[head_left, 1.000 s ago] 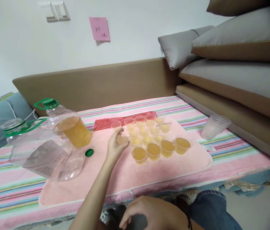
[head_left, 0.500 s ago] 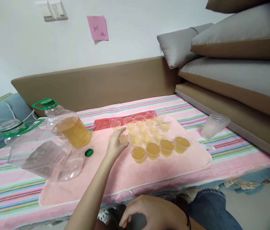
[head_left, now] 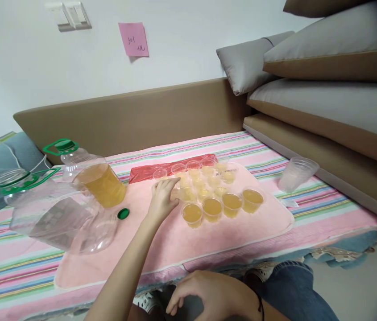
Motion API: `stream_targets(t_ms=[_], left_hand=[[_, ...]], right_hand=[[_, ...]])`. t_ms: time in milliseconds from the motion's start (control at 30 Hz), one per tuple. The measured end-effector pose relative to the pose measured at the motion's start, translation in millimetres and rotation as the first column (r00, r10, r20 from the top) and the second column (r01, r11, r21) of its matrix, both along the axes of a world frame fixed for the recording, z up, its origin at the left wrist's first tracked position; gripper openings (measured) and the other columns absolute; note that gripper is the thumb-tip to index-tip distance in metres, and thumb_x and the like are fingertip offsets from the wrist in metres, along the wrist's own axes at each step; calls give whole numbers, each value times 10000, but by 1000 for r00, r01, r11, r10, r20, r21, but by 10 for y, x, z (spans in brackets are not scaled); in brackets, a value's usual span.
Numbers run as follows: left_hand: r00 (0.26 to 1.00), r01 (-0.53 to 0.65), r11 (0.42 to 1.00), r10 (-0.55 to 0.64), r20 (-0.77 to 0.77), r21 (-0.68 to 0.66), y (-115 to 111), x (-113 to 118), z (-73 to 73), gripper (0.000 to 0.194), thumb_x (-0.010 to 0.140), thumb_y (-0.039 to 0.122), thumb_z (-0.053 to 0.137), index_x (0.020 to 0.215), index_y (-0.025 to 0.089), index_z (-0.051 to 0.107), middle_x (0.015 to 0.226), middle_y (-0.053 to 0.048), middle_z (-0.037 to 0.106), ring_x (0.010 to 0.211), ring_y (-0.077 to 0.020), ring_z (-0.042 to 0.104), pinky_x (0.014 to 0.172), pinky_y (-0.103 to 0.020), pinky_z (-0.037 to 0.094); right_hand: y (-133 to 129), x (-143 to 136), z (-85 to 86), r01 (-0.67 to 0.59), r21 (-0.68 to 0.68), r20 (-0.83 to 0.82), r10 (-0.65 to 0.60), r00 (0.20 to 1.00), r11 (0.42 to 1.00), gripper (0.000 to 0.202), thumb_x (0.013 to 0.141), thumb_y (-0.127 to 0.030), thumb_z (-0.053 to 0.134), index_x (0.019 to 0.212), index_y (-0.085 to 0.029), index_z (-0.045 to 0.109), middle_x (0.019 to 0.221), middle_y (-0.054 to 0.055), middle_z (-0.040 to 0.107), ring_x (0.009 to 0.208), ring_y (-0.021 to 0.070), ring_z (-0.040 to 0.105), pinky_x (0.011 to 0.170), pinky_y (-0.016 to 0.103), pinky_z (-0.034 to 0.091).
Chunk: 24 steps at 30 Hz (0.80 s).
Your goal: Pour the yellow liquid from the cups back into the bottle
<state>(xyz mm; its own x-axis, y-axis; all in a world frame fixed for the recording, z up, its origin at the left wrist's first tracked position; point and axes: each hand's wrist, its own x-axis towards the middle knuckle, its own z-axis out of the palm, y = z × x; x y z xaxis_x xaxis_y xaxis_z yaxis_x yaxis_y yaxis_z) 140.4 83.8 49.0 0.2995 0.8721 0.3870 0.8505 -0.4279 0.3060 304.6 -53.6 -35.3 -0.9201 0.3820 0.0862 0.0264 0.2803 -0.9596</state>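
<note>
My left hand (head_left: 164,198) reaches over the pink mat, its thumb and fingers curved around a clear plastic cup (head_left: 176,193) at the left end of a middle row. What the cup contains is hard to make out. Beside it stand several clear cups of yellow drink in rows; the front row's nearest cup (head_left: 192,215) is filled with a darker yellow. A cup (head_left: 160,174) at the back left stands just beyond my fingers. Low over my lap, my right hand (head_left: 196,292) is loosely bent and open, holding nothing.
At left lie a large clear bottle (head_left: 57,218) without a cap and a capped bottle (head_left: 104,183) with yellow drink. A green cap (head_left: 123,214) rests on the mat (head_left: 161,254). Stacked cups (head_left: 297,174) lean at right near cushions (head_left: 325,102). Red plastic (head_left: 141,174) lies behind.
The view has shifted slightly. My left fingers have moved a little around the cup, the index fingertip reaching slightly farther right. My right hand stays in place.
</note>
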Motion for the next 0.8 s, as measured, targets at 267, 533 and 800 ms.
stream_targets(t_ms=[267,533,800], left_hand=[[975,82,994,-65,-214,72,20,79,73,646,694,14,551,1313,198,567,1321,-103,645,1226,-301,544,1065,-540,351],[891,264,935,-142,-431,237,88,110,116,591,809,-49,407,1314,198,588,1292,-92,673,1178,-274,574,1084,-546,351],[795,468,838,-259,-549,281,133,31,154,478,918,10,396,1308,207,591,1313,-64,667,1268,-249,545,1148,-527,346]], right_hand=[[18,15,-79,5,-24,-46,-6,999,1000,632,678,-471,832,1217,-165,714,1121,105,757,987,214,697,866,259,517],[53,20,-103,5,-30,-47,-6,999,1000,700,665,-579,804,1207,-144,717,1106,126,759,976,228,694,869,282,519],[40,44,-61,8,-19,-1,-8,1000,1000,690,643,-578,819,1202,-185,721,1118,98,758,984,227,689,875,290,516]])
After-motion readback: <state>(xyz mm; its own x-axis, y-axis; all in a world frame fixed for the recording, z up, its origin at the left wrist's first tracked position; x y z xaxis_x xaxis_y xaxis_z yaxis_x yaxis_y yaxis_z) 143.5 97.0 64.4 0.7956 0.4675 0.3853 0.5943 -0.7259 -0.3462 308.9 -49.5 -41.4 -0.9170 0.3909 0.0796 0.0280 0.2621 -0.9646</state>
